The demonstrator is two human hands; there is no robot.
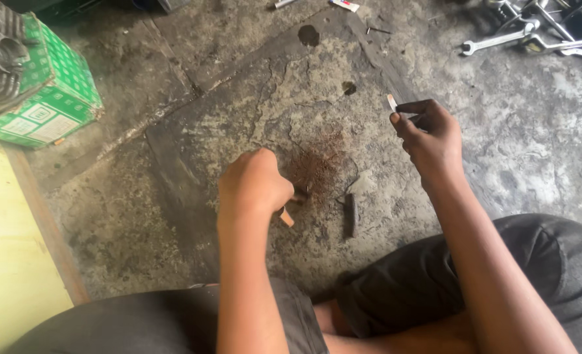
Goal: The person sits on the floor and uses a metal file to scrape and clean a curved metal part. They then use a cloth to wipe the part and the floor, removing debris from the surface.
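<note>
Left hand (255, 183) is clenched on a small wooden-handled tool (286, 217) at the brown filings (314, 164) on the floor; your right hand (428, 134) pinches a thin strip (392, 103). A slip could scatter filings or nick fingers.

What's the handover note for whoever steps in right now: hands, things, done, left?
Left hand: closed on a small wooden piece, low over the concrete floor.
Right hand: raised, fingers pinching a thin pale strip.
Reddish-brown shavings piled between the hands; a dark flat bar lies beside them.
Done: some scraping, judging by the pile.
Left: cannot tell.
</note>
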